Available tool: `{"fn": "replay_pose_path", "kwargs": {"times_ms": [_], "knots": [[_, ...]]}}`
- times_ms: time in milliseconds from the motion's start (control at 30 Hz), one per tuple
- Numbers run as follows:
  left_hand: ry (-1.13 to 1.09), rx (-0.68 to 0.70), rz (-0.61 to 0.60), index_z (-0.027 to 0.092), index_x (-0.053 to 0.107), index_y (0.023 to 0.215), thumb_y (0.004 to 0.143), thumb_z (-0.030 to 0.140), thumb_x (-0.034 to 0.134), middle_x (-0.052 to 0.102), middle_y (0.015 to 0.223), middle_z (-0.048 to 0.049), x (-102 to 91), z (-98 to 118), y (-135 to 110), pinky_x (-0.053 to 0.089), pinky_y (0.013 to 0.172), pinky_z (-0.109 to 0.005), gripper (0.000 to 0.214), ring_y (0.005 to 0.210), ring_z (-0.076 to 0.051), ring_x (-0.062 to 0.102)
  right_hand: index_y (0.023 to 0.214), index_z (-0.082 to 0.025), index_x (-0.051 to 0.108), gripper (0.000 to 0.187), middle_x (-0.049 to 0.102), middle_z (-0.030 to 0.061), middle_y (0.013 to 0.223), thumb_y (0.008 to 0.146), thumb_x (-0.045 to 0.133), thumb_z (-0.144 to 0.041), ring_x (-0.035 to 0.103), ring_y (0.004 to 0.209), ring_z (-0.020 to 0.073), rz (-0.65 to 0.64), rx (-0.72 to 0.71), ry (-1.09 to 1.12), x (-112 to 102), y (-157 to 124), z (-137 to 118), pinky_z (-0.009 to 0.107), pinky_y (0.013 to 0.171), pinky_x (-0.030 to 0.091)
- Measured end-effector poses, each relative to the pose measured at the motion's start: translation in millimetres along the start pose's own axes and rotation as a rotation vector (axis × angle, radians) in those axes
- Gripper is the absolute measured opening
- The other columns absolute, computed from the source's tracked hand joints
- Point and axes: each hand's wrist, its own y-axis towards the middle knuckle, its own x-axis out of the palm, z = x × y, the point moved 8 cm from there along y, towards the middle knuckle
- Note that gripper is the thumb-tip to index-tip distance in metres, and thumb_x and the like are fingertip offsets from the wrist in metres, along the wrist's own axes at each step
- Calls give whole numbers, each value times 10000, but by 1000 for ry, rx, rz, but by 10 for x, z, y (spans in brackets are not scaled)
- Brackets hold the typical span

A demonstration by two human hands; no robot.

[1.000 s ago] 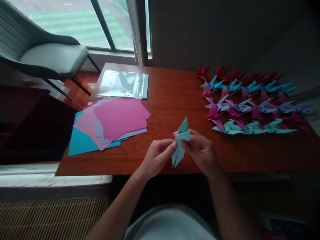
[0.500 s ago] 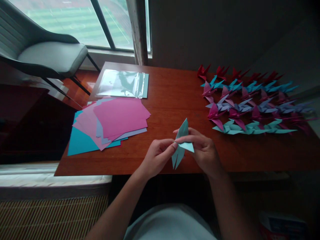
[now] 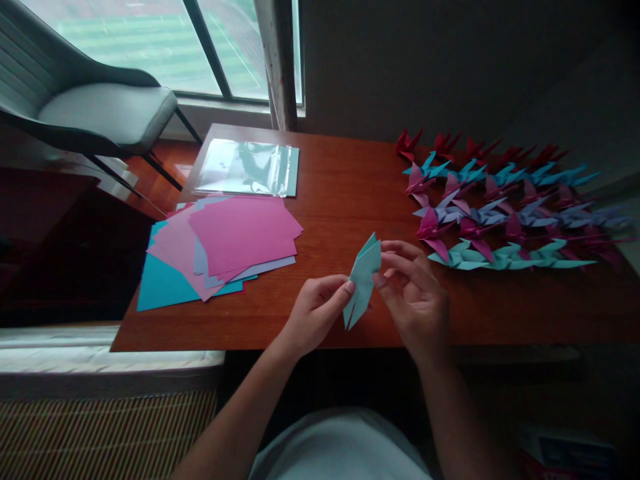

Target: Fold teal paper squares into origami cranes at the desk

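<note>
A pale mint-green folded origami paper (image 3: 364, 277) is held upright above the front part of the table, a narrow kite-like shape with a split, two-pointed lower end. My left hand (image 3: 320, 310) pinches its left edge between thumb and fingers. At the right edge, my right hand (image 3: 415, 293) has its thumb and fingers apart; the thumb tip is at the paper's side, and I cannot tell whether it presses on it. Folded paper cranes in mint green (image 3: 510, 257) lie in a row on the table to the right.
More crane rows, including red (image 3: 407, 143), blue (image 3: 505, 175) and lilac (image 3: 487, 213), fill the table's right side. Loose pink sheets (image 3: 245, 233) lie over blue ones (image 3: 165, 283) at left. Behind them is a clear plastic packet (image 3: 240, 167). A chair (image 3: 105, 110) stands beyond.
The flap that stuck out to the right now lies against the folded paper. My right hand has loosened its hold and drawn to the right; my left hand keeps its pinch.
</note>
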Motion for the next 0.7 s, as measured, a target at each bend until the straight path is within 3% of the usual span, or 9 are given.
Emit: {"fn": "replay_pose_path", "kwargs": {"times_ms": [100,267,467,600,700], "knots": [[87,13,20,110,695,785,955,445,581,648,705,-36,-7,8,0,441,617,-235,393,645,-140,566,1112,-312,725,269,608,68,1172,858,725,-224,609,981,216,39,-52,-86,-64,32,-109,357,725,541],[60,4,15,114,675,782,897,444,667,576,658,-1,12,-23,13,383,557,-212,350,594,-104,491,1045,-294,710,192,654,22,934,885,698,-190,597,792,171,-38,-35,-38,-9,41,-154,341,699,518],[-42,8,54,118,716,839,778,419,798,593,695,-3,-11,-46,26,400,573,-206,318,632,-111,508,994,-304,737,247,677,20,914,881,673,-94,647,858,189,-170,-150,20,105,-29,-305,348,727,541],[-105,21,68,116,704,739,661,344,885,588,662,12,-29,-13,25,407,587,-199,301,627,-101,492,1030,-325,755,332,705,24,911,859,679,-51,629,861,194,-232,-270,-41,132,-85,-463,361,735,542],[-140,31,91,114,705,726,649,323,889,609,665,5,-51,11,19,413,594,-198,289,636,-106,508,1017,-309,768,342,733,42,941,843,679,-28,605,880,206,-248,-339,-96,141,-145,-516,363,714,540]]}}
